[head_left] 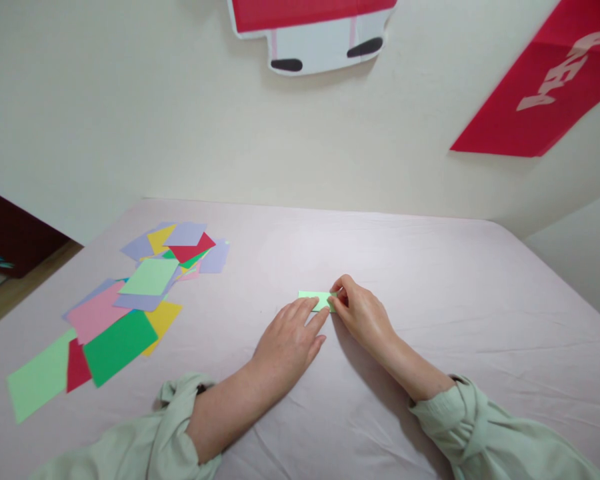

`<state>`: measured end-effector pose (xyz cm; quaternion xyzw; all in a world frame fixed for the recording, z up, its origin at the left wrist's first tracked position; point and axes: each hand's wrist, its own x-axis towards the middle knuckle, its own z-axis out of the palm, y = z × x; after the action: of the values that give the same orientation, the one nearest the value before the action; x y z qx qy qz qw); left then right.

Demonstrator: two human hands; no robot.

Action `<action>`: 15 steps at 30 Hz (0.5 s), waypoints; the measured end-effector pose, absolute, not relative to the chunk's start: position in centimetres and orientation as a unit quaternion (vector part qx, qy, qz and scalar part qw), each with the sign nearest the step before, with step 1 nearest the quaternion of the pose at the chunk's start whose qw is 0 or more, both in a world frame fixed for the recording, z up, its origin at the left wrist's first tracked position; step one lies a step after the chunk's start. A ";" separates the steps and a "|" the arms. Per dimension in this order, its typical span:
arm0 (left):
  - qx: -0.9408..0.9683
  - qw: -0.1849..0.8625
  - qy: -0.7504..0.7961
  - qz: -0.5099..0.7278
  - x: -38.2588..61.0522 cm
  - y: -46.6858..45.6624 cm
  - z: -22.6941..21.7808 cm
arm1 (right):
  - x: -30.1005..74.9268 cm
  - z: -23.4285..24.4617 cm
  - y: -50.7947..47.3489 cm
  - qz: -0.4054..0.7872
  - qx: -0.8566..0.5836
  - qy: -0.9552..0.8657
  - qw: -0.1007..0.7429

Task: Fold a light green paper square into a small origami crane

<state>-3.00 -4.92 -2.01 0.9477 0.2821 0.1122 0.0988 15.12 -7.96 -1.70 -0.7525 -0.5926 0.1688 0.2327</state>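
Note:
A narrow light green paper [310,295], apparently folded, lies flat on the cloth-covered table in front of me. The fingertips of my left hand [290,339] rest on its near edge, with the fingers stretched out and the thumb apart. At the paper's right end, my right hand [364,315] pinches it between thumb and fingers, which hide that end.
Coloured paper sheets lie in a loose, overlapping spread on the left, among them a green sheet [121,345], a pink sheet [100,312] and a lilac sheet [185,234]. A pale cloth [430,267] with slight wrinkles covers the table, whose far edge meets a wall [300,153].

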 end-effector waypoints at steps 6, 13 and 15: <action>0.948 0.096 0.283 0.115 -3.0 -4.9 -2.1 | 15.0 -1.5 -7.9 0.170 -0.759 -0.586 0.225; 0.948 0.093 0.281 0.114 -3.0 -4.9 -2.3 | 14.9 -1.4 -7.9 0.173 -0.764 -0.580 0.224; 0.948 0.095 0.281 0.115 -3.0 -4.9 -2.3 | 14.9 -1.3 -7.9 0.173 -0.764 -0.579 0.225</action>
<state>-2.98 -4.92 -2.30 0.9481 0.2812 0.1146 0.0947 14.90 -7.87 -1.31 -0.7644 -0.5787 0.1734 0.2250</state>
